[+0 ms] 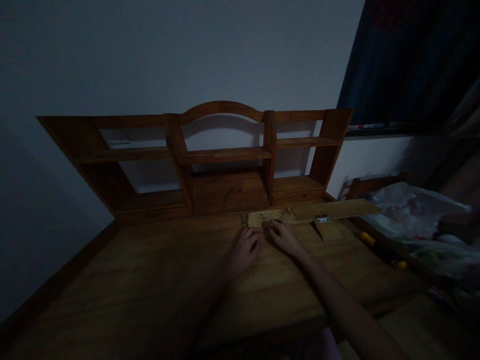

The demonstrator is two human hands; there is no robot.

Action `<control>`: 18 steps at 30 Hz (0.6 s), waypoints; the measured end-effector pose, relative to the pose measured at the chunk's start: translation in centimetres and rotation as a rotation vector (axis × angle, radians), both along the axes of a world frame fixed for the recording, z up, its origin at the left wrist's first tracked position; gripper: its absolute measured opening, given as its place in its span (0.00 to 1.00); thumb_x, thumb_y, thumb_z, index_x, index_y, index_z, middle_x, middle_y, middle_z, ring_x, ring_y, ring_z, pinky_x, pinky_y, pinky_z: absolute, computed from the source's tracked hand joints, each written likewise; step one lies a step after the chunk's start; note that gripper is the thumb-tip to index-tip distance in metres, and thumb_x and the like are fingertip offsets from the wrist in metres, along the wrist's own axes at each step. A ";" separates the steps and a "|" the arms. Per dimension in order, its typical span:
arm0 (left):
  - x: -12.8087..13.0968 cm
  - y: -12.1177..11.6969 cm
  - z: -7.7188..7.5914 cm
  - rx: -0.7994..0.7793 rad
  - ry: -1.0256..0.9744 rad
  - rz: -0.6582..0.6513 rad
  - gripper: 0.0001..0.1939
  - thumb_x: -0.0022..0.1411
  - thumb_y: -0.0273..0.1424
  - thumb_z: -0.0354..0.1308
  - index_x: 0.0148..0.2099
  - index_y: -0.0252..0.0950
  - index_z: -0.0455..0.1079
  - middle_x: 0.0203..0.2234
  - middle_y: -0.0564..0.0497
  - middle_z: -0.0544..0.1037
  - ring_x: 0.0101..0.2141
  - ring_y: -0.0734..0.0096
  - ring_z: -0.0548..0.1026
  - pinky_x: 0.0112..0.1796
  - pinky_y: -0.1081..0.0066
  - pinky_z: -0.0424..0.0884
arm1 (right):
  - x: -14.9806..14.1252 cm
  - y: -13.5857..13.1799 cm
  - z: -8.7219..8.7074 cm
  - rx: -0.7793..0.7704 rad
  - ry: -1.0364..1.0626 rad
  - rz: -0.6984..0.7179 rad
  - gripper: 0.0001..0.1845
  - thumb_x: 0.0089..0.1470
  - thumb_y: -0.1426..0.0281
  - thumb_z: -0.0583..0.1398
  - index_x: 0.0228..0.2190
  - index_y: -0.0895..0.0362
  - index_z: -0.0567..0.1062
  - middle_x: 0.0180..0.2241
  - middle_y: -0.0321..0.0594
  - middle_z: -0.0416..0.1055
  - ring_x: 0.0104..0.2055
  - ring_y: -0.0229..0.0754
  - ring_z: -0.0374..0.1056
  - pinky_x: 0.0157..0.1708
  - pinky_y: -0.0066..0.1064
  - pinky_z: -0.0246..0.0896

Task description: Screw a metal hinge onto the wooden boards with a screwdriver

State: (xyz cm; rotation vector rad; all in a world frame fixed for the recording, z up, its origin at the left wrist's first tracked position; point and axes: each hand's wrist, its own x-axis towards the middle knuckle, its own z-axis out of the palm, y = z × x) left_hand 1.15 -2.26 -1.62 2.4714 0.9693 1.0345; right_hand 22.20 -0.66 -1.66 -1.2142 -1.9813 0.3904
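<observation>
My left hand point(245, 251) is at the near left end of a pale wooden board point(345, 208) that lies along the back of the desk. Its fingers are bent and pressed together. Close beside it, my right hand point(284, 238) has its fingertips pinched together at the board's front edge. Whatever sits between the fingertips is too small and dark to make out. Dark marks and a small crooked dark piece point(293, 213) show on the board near my right hand. A small shiny metal piece point(322, 218) rests farther right on the board.
A wooden desk point(157, 280) carries a shelf unit point(225, 156) against the wall. At the right lies a tool with a yellow and black handle point(378, 248), like a screwdriver. Behind it are a clear plastic bag point(412, 205) and a chair back point(375, 183). The room is dim.
</observation>
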 end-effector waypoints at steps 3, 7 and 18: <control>0.1 -0.1 0.1 -0.006 -0.011 0.009 0.15 0.67 0.25 0.51 0.52 0.42 0.73 0.51 0.47 0.74 0.54 0.62 0.70 0.58 0.57 0.67 | 0.0 -0.1 0.0 -0.006 -0.017 0.005 0.14 0.61 0.73 0.54 0.44 0.53 0.76 0.44 0.42 0.78 0.46 0.45 0.74 0.47 0.35 0.65; 0.1 -0.1 0.0 -0.016 -0.001 0.011 0.17 0.66 0.24 0.52 0.53 0.42 0.73 0.51 0.47 0.74 0.54 0.62 0.70 0.58 0.57 0.67 | -0.1 -0.1 -0.2 -0.015 -0.050 0.010 0.12 0.61 0.74 0.54 0.42 0.54 0.76 0.41 0.41 0.79 0.44 0.45 0.74 0.45 0.34 0.64; 0.0 -0.2 0.0 -0.010 -0.005 -0.023 0.16 0.67 0.24 0.51 0.53 0.42 0.72 0.51 0.47 0.73 0.54 0.63 0.70 0.58 0.58 0.66 | -0.2 -0.1 -0.2 -0.045 -0.077 0.015 0.11 0.60 0.75 0.55 0.39 0.55 0.77 0.37 0.41 0.80 0.40 0.43 0.75 0.42 0.31 0.63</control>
